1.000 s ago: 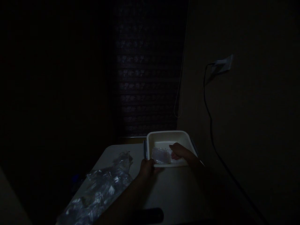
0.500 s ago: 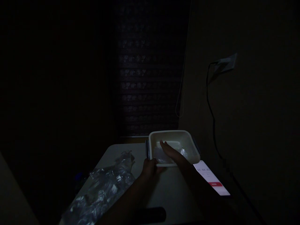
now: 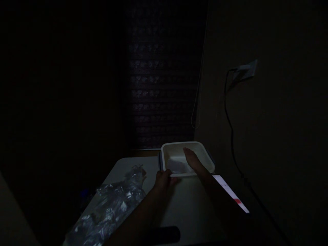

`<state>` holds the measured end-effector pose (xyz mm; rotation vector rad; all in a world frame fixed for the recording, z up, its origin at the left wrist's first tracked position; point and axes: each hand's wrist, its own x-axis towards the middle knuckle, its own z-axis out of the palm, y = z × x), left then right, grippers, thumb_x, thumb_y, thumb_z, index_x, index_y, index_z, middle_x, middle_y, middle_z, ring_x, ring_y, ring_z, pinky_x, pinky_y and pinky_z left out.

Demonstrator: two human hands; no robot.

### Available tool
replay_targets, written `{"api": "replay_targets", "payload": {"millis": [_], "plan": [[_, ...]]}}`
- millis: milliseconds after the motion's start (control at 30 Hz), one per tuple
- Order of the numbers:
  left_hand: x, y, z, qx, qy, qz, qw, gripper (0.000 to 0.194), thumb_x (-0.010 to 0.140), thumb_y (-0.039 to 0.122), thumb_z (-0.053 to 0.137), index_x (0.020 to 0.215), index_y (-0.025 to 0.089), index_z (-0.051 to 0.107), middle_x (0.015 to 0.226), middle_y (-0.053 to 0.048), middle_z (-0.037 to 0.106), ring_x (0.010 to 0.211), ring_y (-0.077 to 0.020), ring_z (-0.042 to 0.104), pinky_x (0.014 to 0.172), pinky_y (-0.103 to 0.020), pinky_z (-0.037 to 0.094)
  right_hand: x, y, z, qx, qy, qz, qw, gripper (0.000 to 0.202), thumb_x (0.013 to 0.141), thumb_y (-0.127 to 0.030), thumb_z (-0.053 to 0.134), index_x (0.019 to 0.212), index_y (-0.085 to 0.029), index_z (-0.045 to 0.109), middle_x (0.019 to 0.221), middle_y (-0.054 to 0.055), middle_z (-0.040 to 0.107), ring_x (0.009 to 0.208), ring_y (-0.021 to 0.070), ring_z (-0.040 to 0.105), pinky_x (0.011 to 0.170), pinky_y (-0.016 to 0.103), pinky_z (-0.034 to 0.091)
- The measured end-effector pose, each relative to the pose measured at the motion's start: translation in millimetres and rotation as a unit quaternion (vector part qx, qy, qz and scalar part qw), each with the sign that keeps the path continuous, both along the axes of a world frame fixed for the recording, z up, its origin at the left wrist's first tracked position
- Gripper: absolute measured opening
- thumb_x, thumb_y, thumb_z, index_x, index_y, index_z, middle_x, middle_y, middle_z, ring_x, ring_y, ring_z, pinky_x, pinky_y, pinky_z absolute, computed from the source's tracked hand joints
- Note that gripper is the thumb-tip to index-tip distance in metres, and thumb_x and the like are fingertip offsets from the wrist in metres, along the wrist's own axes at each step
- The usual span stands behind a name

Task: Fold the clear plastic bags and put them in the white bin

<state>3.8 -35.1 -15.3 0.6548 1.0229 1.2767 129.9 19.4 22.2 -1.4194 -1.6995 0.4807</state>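
Gloom is filling the room, and a white table (image 3: 184,205) is stretching away below; at its near edge a dark, rounded object (image 3: 166,235) is lying, too dim to identify; crumpled clear plastic (image 3: 110,208) is sprawling along the left side, the left forearm (image 3: 138,218) partly blocking the view of it; to the right a phone (image 3: 230,192) is glowing, its screen showing a red patch, the right forearm (image 3: 205,179) lying across the view just beside it.

Farther on, the left hand (image 3: 162,179) is grasping the near left corner of a white container (image 3: 171,150), which is sitting at the table's far right; dark flaps (image 3: 160,161) are hanging at its sides; inside, a clear packet (image 3: 176,166) is lying toward the near left; the right hand (image 3: 191,160) is extending over the interior, right of the packet; whether it is holding or touching anything, I cannot tell.

Beyond, a patterned blind (image 3: 145,92) is hanging with a looped cord (image 3: 195,127) alongside; on the right wall (image 3: 282,102) a black cable (image 3: 232,136) is trailing from an outlet (image 3: 252,70).
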Motion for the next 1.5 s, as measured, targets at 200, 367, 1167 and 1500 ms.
{"api": "replay_targets", "payload": {"millis": [200,367,1167,1500], "plan": [[3,12,10.7,-0.008,-0.008,0.028,1.000,0.006,0.062,0.010,0.047,0.056,0.010,0.049,0.042,0.000,0.050,0.039,-0.0089,0.051,0.039,-0.017,0.042,49,-2,4.1,0.007,-0.108,-0.019,0.994,0.028,0.071,-0.022,0.035,0.082,-0.014,0.060,0.081,0.007,0.062,0.077,0.0151,0.055,0.069,0.025,0.039],[0,30,11.9,-0.005,-0.040,0.033,0.999,0.007,0.067,0.010,0.045,0.061,0.009,0.048,0.047,-0.001,0.052,0.041,-0.0083,0.053,0.045,-0.017,0.046,65,-13,-1.6,-0.028,-0.193,0.041,0.980,0.028,0.071,-0.030,0.039,0.077,-0.016,0.063,0.082,0.005,0.063,0.079,0.0166,0.055,0.074,0.027,0.036],[-122,-21,-3.8,0.180,0.833,-0.077,0.518,0.021,0.070,0.012,0.035,0.079,0.014,0.054,0.086,-0.010,0.056,0.081,-0.0176,0.052,0.070,-0.027,0.036,-49,-86,-39.0,-0.008,-0.416,0.191,0.889,0.028,0.070,-0.019,0.035,0.079,-0.014,0.061,0.082,0.011,0.062,0.076,0.0186,0.056,0.067,0.029,0.036],[-115,-20,-8.5,0.174,0.823,-0.069,0.536,0.024,0.070,0.012,0.035,0.084,0.012,0.054,0.087,-0.012,0.056,0.083,-0.0199,0.052,0.072,-0.029,0.035,-96,-122,-73.5,-0.095,-0.346,0.304,0.882,0.031,0.060,-0.048,0.048,0.078,-0.026,0.061,0.075,0.002,0.064,0.061,0.0148,0.056,0.046,0.022,0.034]]}}
